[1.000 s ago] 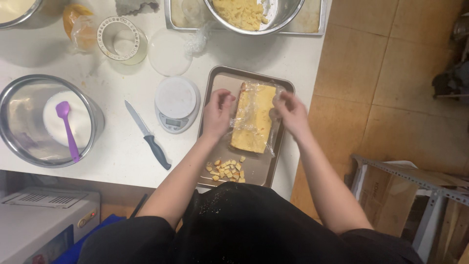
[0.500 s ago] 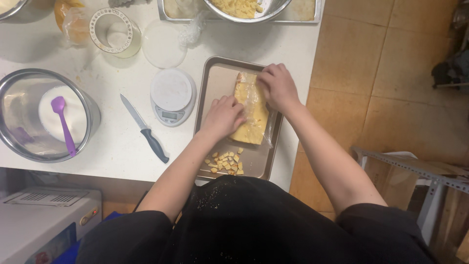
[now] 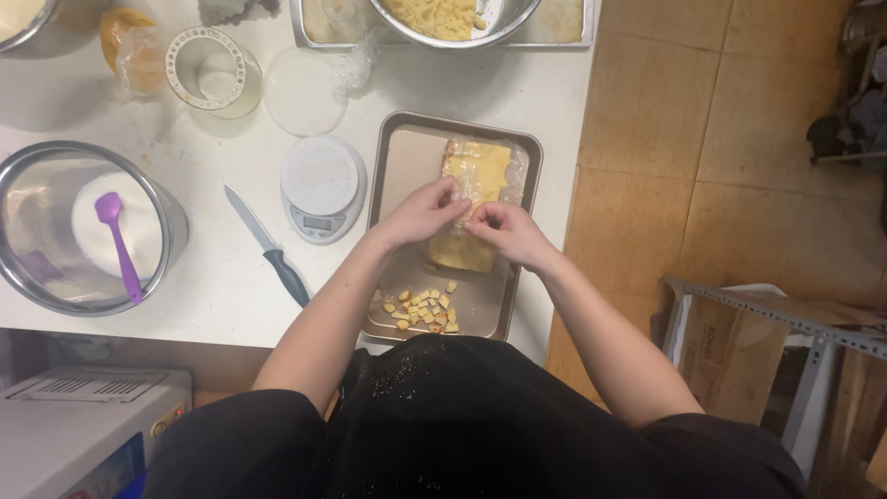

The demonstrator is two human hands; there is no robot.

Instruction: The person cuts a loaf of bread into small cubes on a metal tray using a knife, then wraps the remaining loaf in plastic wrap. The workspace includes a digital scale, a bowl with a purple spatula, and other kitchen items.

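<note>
A long yellow block wrapped in clear film (image 3: 478, 176) lies on a metal baking tray (image 3: 399, 162) at the table's right edge. My left hand (image 3: 422, 212) and my right hand (image 3: 504, 230) meet over the block's middle, fingertips pinching the film there. The block's near end shows below my hands. Several small yellow cubes (image 3: 423, 309) lie in the tray's near corner.
A white kitchen scale (image 3: 321, 188) and a black-handled knife (image 3: 266, 245) lie left of the tray. A steel bowl with white cream and a purple spatula (image 3: 118, 242) stands at far left. Cups, a steel bowl of yellow pieces (image 3: 443, 18) and a second tray sit behind. Tiled floor lies right.
Both hands left the block's sides and ends and came together over its middle, now pinching the film. The view shifted slightly.
</note>
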